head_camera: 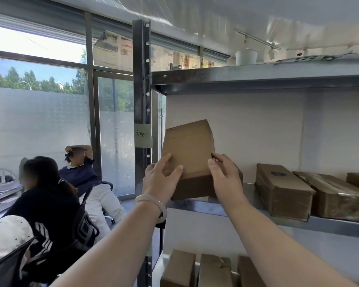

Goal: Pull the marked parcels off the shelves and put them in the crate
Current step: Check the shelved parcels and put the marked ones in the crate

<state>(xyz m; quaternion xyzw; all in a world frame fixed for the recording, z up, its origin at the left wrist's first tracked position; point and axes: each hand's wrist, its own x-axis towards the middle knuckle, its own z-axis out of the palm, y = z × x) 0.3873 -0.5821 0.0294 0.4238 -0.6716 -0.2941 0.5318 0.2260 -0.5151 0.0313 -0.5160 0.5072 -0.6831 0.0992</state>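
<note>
Cardboard parcel [190,150] is tipped up at the shelf [247,214] front edge, gripped on both sides by left hand [161,179] and right hand [226,179]. Likely light, stiff; side faces are best held low.

2 people [50,204] sit on office chairs [85,222] beside a large window [35,65].

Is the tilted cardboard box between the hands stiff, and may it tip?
Probably stiff: the cardboard box shows flat faces and straight edges. It may tip: it stands tilted at the shelf edge, gripped by left hand and right hand.
</note>
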